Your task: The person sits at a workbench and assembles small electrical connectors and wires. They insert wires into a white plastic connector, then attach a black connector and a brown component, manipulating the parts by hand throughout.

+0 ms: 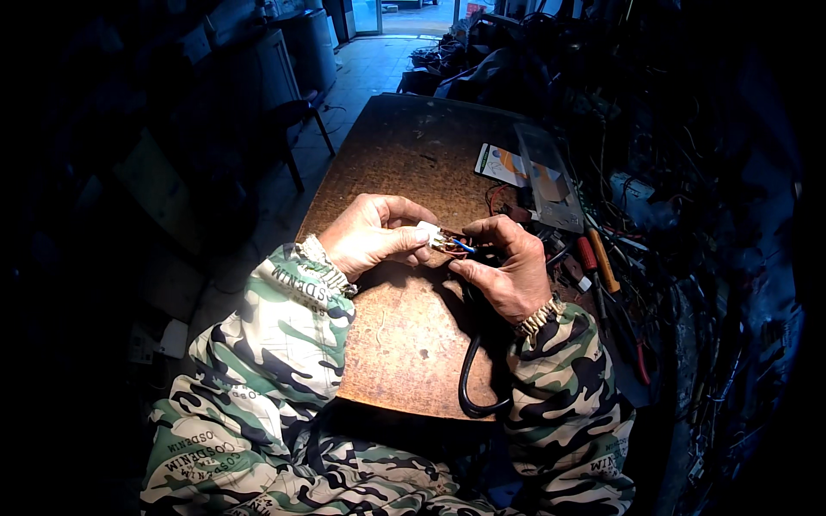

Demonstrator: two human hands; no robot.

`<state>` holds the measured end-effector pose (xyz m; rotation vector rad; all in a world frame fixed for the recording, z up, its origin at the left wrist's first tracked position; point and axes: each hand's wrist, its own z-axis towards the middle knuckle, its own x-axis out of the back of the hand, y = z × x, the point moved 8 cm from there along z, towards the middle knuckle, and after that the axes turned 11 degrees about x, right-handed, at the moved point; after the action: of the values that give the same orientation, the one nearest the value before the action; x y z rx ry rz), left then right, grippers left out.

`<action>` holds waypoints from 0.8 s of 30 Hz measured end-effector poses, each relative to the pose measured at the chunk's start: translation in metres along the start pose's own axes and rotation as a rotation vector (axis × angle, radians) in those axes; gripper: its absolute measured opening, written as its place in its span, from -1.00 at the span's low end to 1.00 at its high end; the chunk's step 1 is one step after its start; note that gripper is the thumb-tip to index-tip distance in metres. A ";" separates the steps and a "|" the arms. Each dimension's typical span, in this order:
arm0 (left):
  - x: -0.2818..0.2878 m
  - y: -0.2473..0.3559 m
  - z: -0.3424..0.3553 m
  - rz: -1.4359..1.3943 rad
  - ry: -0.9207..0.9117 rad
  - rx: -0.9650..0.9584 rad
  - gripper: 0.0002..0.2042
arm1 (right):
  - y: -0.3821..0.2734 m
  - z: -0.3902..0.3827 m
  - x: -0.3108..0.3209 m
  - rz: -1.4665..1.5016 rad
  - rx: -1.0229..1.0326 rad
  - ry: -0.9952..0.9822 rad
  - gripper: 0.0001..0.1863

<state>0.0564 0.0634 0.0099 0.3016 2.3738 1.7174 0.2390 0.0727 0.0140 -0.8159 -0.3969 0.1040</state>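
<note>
Above the middle of the worn wooden table (391, 335), my left hand (376, 232) pinches a small white connector (429, 232) between thumb and fingers. Thin wires (461, 246), blue and reddish brown among them, run from the connector toward my right hand (511, 267). That hand is closed, thumb and index finger at the wires where they leave a black cable (470, 370). The cable hangs below the right hand and loops at the table's near edge. The right palm hides part of it.
A screwdriver with a red handle (587, 254) and a yellow-orange handled tool (604, 262) lie at the table's right side. Beyond them sit a clear plastic tray (548, 181) and a printed card (502, 164). Tangled wires crowd the right; a dark chair (292, 116) stands far left.
</note>
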 end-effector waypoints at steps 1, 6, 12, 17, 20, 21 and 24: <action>0.000 0.001 -0.001 0.000 -0.003 -0.004 -0.68 | -0.001 0.000 -0.001 0.022 -0.006 -0.004 -0.60; -0.003 0.000 -0.002 0.000 -0.012 0.031 -0.67 | 0.000 0.000 -0.002 0.037 -0.018 -0.019 -0.57; -0.003 -0.002 0.001 0.024 0.003 0.020 -0.68 | -0.008 0.002 -0.002 0.036 0.021 -0.046 -0.58; 0.002 -0.006 0.003 0.054 0.016 0.002 -0.66 | -0.006 0.002 -0.007 0.048 0.040 -0.064 -0.58; -0.003 -0.004 0.004 0.034 0.013 0.008 -0.64 | -0.007 0.001 -0.004 0.056 0.036 -0.061 -0.58; -0.003 -0.005 0.003 0.027 0.013 0.007 -0.63 | -0.005 0.001 -0.006 0.072 0.039 -0.064 -0.58; -0.002 -0.008 0.000 0.004 -0.012 0.023 -0.63 | -0.002 0.002 -0.010 0.104 0.029 -0.079 -0.57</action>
<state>0.0580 0.0604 0.0020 0.3202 2.3876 1.6861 0.2286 0.0696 0.0136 -0.8055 -0.4261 0.2390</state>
